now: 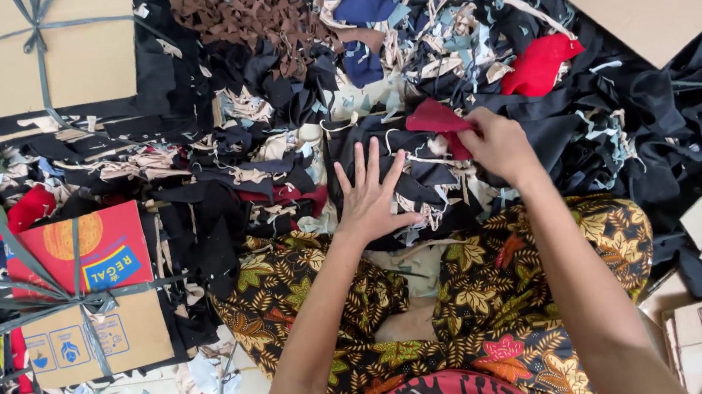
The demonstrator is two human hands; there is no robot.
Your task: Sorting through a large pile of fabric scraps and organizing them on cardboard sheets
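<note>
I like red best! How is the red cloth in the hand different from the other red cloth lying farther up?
The red cloth in the right hand is darker, flatter and pinched by fingers. The brighter red cloth lies crumpled and untouched on the scrap pile. Both are small red fabric pieces.

Two hands: left hand, right hand. Two tied cardboard bundles: upper bundle, lower bundle. Countless fabric scraps.

Bare-armed person wears a dark batik garment patterned with yellow-orange leaves and flowers.
</note>
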